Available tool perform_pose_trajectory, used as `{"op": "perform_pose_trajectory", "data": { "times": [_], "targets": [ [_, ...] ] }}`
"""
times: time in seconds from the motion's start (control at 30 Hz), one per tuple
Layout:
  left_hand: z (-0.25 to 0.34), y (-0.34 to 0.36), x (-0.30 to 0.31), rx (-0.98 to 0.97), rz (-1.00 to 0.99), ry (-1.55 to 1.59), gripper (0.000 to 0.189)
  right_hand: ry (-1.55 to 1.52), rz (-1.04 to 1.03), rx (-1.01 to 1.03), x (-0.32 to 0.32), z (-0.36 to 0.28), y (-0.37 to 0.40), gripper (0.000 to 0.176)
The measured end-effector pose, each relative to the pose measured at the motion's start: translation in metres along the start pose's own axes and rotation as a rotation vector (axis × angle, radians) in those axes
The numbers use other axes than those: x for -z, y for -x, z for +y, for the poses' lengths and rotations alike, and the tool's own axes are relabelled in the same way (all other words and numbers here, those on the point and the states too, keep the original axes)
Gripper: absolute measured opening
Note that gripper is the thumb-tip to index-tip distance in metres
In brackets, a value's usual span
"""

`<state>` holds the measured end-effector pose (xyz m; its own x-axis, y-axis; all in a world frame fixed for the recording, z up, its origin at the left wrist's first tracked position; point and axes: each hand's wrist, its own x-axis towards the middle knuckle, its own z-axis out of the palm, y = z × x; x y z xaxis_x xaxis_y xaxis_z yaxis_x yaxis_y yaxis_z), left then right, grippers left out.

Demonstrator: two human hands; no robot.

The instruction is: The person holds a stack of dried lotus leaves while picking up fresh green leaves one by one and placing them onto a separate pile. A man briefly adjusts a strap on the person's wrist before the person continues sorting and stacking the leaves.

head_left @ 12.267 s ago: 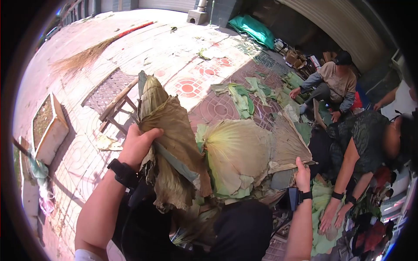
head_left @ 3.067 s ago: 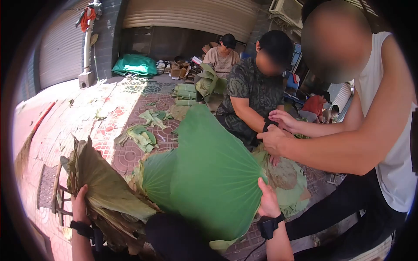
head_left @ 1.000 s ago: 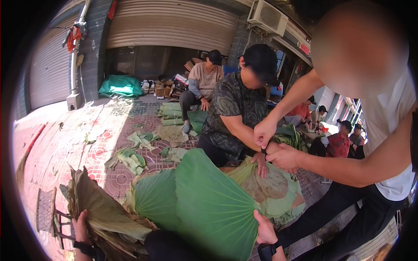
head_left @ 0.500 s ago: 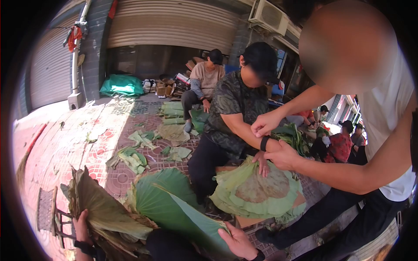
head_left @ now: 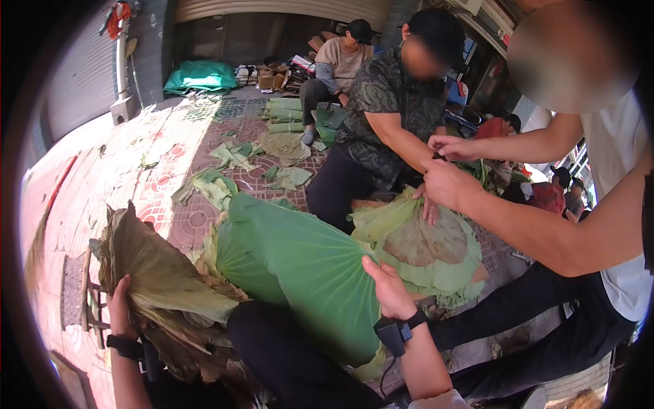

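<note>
Dry, brownish-green lotus leaves point(head_left: 153, 273) are bunched at the lower left. My left hand point(head_left: 120, 308) is wrapped around their outer edge, with its fingers partly hidden behind them. A broad green lotus leaf point(head_left: 310, 273) spreads in front of me, above my dark trouser leg. My right hand point(head_left: 390, 290) pinches this leaf at its right edge, thumb on top. Behind it, another green leaf point(head_left: 248, 255) lies against the brown bunch.
Across from me, a seated person point(head_left: 388, 116) rests a hand on a stack of pale leaves point(head_left: 432, 249). A standing person point(head_left: 579, 204) reaches to that person's wrist from the right. Leaf scraps point(head_left: 289, 178) litter the tiles. A small stool point(head_left: 85, 290) stands at left.
My right hand has risen and moved slightly right, lifting the green leaf and turning its broad face into view. My left hand still grips the brown leaves, and the head view has tilted down.
</note>
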<state>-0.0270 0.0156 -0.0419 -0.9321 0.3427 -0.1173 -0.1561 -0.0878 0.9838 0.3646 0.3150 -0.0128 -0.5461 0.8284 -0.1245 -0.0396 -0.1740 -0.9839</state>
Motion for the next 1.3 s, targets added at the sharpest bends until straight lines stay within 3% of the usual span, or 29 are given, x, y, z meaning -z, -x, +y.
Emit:
{"op": "perform_pose_trajectory", "data": {
  "times": [0.17, 0.27, 0.5, 0.6, 0.87, 1.3],
  "targets": [
    [-0.001, -0.005, 0.009, 0.083, -0.033, -0.023, 0.044, -0.213, -0.074, -0.164, 0.006, -0.003, -0.019, 0.037],
    [0.002, -0.001, 0.004, 0.07, 0.029, -0.035, 0.047, -0.28, -0.108, -0.163, 0.003, -0.014, -0.017, 0.037],
    [0.005, 0.0, 0.005, 0.046, 0.016, -0.083, 0.064, -0.096, -0.025, -0.097, 0.006, -0.005, -0.013, 0.038],
    [0.003, 0.004, -0.003, -0.002, 0.107, -0.016, 0.045, -0.084, -0.068, -0.06, 0.0, -0.011, -0.004, 0.037],
    [0.008, 0.008, -0.001, 0.038, 0.066, -0.037, 0.056, 0.077, -0.055, 0.051, -0.006, -0.012, 0.007, 0.035],
    [-0.002, -0.002, 0.007, -0.009, 0.026, -0.038, 0.06, -0.016, -0.056, -0.005, -0.006, -0.011, 0.013, 0.035]
  ]
}}
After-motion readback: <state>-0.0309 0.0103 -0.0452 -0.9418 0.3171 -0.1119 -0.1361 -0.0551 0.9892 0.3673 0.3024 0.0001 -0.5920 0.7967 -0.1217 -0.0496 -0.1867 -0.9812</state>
